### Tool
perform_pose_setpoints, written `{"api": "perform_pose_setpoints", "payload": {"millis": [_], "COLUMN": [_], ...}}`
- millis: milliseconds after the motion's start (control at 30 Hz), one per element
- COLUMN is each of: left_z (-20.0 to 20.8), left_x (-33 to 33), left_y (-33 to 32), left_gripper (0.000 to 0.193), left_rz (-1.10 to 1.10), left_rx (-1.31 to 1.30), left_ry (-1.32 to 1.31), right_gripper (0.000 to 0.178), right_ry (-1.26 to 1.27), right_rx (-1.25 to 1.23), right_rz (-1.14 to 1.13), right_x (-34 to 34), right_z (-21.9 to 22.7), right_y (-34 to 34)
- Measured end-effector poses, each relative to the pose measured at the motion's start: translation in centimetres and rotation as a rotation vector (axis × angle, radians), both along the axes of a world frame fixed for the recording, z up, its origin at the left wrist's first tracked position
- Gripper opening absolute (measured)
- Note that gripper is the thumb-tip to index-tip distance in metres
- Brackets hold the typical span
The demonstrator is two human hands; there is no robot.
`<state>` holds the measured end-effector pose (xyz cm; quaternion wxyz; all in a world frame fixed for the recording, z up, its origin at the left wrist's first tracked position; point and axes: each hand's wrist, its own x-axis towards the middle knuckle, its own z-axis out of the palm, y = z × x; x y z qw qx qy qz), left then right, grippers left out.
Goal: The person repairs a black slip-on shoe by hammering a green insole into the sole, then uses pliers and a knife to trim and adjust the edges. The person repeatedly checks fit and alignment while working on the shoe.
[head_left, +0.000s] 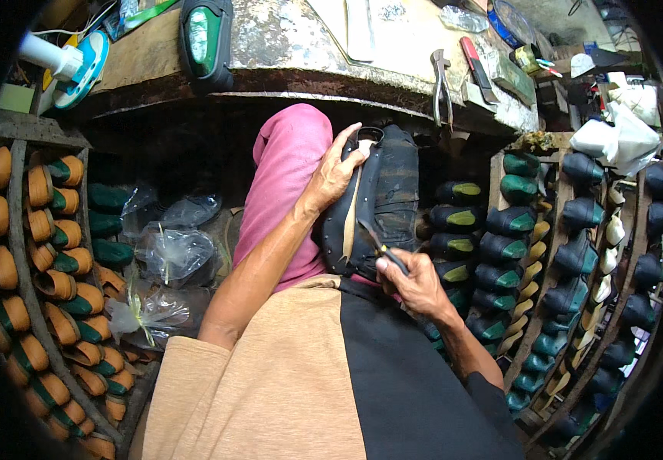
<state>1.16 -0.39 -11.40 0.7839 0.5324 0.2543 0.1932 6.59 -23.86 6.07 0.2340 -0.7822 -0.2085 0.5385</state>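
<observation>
On my lap lies a black shoe (337, 225), underside up, with small shiny tack heads along its edge. A narrow tan strip (351, 213) runs down its middle. My left hand (333, 175) is closed round one end of the shoe, thumb near a pale patch by the round opening. In my right hand (416, 285) is a tool with a dark handle and a yellow collar (383, 248). Its metal end reaches the shoe's edge beside the strip; the exact tip is hard to make out.
A worn workbench (285, 46) spans the front, bearing pincers (442, 84), a red-and-black cutter (478, 69) and a green-and-black shoe (206, 42). Racks of brown-and-green shoes (40, 184) stand left, dark shoes (512, 218) right. Clear plastic bags (178, 253) lie by my left leg.
</observation>
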Motion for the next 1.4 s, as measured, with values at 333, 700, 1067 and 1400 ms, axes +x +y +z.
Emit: {"api": "perform_pose_setpoints", "payload": {"millis": [333,700,1067,1400], "left_z": [-0.9,1.7,2.5,1.2], "left_x": [0.2,-0.8,-0.9,-0.2], "left_y": [0.0,0.6,0.4,0.6], "left_gripper": [0.071,0.072,0.069,0.065], "left_rz": [-0.052,-0.047,-0.009,-0.007], "left_rx": [-0.141,-0.104,-0.158,-0.096], "left_ry": [-0.208,-0.184,-0.139,-0.089], "right_gripper": [0.051,0.053,0.057,0.029], "right_ry": [0.428,0.649,0.629,-0.909], "right_rx": [0.183,0.183,-0.023,0.386], "right_rz": [-0.313,-0.553,-0.647,0.81], "right_x": [0.6,1.2,2.3,4.0], "right_z": [-1.6,-1.2,0.8,-3.9], "right_y": [-0.9,3.1,6.2,3.4]}}
